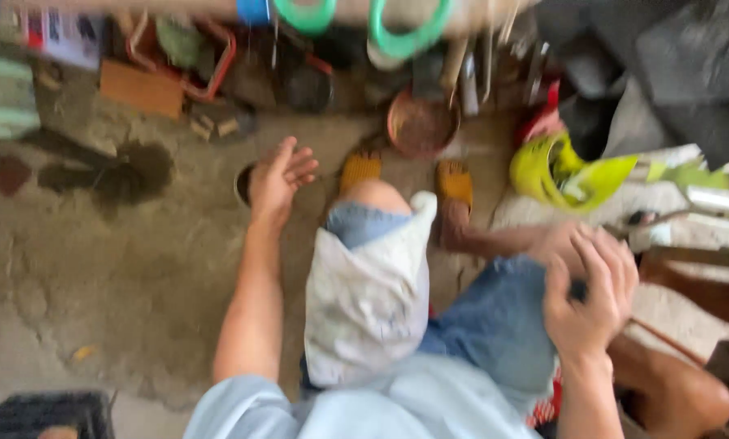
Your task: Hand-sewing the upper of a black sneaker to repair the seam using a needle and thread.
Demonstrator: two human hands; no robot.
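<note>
Looking down from the head view, blurred throughout. Left hand (280,180) stretches out over the concrete floor (96,260), fingers spread wide, holding nothing, above a small dark round thing (243,184) half hidden beneath it. Right hand (590,297) curls narrowly at the denim shorts (494,321) on the right knee; contents unreadable. White cloth (368,293) drapes the left thigh. Copper bowl (420,123) sits beyond the sandals (454,183).

— The floor (96,260)?
— Rough, matt concrete, stained dark at far left.
— The shorts (494,325)?
— Blue denim, with a pale, smudged cloth (368,301) lying over the left knee.
— That yellow shell (572,171) on the right?
— Glossy plastic. The far round bowl (420,123) looks like dull coppery metal.
</note>
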